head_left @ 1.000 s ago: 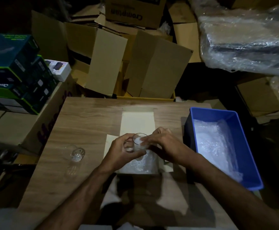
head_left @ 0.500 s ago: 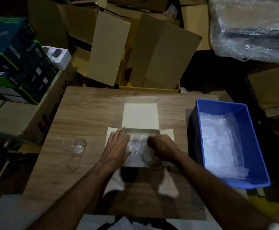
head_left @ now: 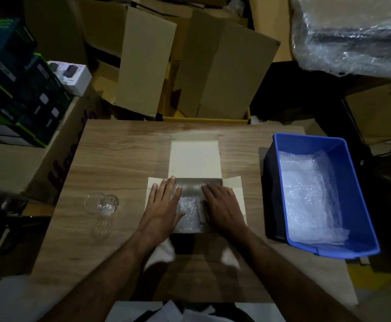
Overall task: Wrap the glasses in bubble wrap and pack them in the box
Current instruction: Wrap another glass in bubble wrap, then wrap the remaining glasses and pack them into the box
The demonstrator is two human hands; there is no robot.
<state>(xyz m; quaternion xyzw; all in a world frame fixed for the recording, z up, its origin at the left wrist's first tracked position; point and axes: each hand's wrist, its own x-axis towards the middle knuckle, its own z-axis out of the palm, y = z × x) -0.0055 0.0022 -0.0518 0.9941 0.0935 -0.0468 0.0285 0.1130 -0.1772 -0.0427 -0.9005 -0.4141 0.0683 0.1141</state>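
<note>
Cardboard cartons (head_left: 215, 66) crowd the dim room behind a wooden desk (head_left: 124, 159). On its left side a bare glass (head_left: 101, 203) lies tipped over, well apart from the open box (head_left: 194, 159) at the centre. The risk there is that it rolls towards the desk edge if the surface is jolted, since nothing blocks it.

Over the box, the left hand (head_left: 163, 205) lies flat with straight fingers, palm down on the left flap and on the edge of the bubble-wrapped bundle (head_left: 190, 212) inside. Its grip is slack, holding nothing. The right hand (head_left: 222, 208) rests the same way on the right side, fingers straight and spread, pressing rather than grasping. Hard pressure here could crack the glass inside the wrap, or shift the bundle so that the second glass does not fit. Both forearms reach in from the near edge and converge on the box.

At the right, a blue bin (head_left: 362, 205) holds spare bubble wrap (head_left: 306, 196).
</note>
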